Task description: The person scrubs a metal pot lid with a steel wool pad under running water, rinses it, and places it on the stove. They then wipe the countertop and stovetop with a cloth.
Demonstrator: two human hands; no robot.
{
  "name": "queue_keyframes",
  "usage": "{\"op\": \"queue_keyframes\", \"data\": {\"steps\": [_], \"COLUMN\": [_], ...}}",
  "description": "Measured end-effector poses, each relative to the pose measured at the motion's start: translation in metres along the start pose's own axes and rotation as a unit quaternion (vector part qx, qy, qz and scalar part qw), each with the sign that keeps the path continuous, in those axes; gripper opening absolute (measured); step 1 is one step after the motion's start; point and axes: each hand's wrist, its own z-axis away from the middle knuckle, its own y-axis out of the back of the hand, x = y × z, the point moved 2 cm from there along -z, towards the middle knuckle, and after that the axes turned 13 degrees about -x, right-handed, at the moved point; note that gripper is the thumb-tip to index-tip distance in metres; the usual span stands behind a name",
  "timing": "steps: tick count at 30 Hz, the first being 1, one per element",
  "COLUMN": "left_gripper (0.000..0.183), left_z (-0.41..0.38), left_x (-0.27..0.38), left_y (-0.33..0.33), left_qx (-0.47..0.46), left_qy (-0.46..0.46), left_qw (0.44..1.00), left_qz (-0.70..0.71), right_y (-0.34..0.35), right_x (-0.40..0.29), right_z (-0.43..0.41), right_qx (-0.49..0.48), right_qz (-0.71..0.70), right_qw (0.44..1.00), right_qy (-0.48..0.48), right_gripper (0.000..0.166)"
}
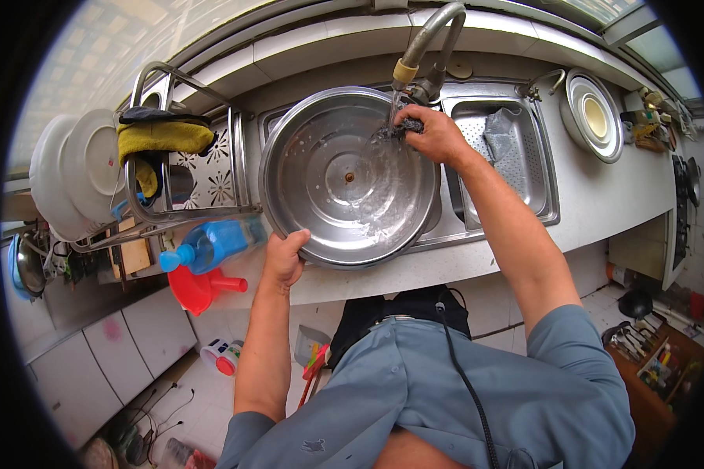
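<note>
A wide round metal lid or shallow pan [322, 193] lies over the left sink basin, its inner side up, with a small brass-coloured fitting [349, 177] at the centre. My left hand [286, 255] grips its near left rim, thumb on top. In my right hand [434, 132] is a dark scouring pad, seemingly steel wool [408, 128], held under the faucet [420, 50] at the far right of the rim. Water [395, 108] runs from the spout onto the pad and spreads wet over the metal.
The right basin holds a perforated drainer [475, 132] with a grey mesh cloth [498, 133]. Nested bowls [578, 117] stand farther right. To the left are a blue detergent bottle [214, 246], a red funnel or scoop [193, 290], a metal rack [234, 158] with yellow cloths [164, 139], and white plates [94, 152].
</note>
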Motion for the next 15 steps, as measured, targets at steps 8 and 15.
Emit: {"op": "queue_keyframes", "data": {"steps": [8,15], "left_gripper": [0.053,0.043], "left_z": [-0.003,-0.012], "left_x": [-0.047,-0.063], "left_y": [-0.024,-0.045], "left_qx": [0.115,0.133], "left_qy": [-0.107,-0.11], "left_qw": [0.983,0.975], "left_qz": [0.091,0.143], "right_y": [-0.095,-0.176], "right_x": [0.029,-0.012], "right_z": [0.054,0.082], "right_qx": [0.098,0.145], "right_qz": [-0.191,-0.294], "right_qw": [0.97,0.93], "right_qy": [-0.115,-0.168], "right_gripper": [0.031,0.028]}}
